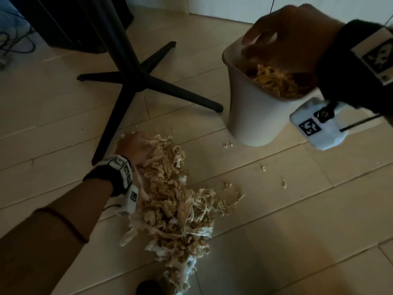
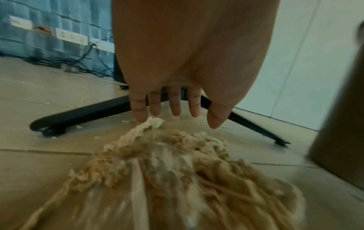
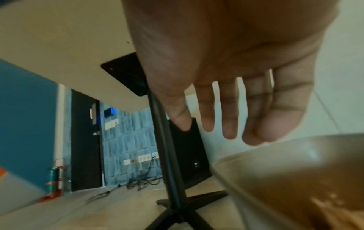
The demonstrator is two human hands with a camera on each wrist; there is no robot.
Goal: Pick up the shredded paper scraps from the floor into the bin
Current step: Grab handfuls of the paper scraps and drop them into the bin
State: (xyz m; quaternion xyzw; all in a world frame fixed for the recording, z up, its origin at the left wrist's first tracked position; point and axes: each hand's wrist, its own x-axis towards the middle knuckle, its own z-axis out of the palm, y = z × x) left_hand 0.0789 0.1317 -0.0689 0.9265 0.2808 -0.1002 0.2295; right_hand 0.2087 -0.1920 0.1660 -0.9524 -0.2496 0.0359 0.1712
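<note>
I count one white bin point(image 1: 253, 116) standing on the tiled floor point(image 1: 297, 209), part-filled with shreds. My right hand point(image 1: 285, 37) hovers over its mouth, fingers spread and loose, holding nothing. One big pile of shredded paper scraps point(image 1: 176, 203) lies on the floor just left of the bin, with about six stray bits between. My left hand point(image 1: 134, 147) rests on the pile's far end, fingers straight. One black table base point(image 1: 136, 79), four legs, stands left of the bin.
</note>
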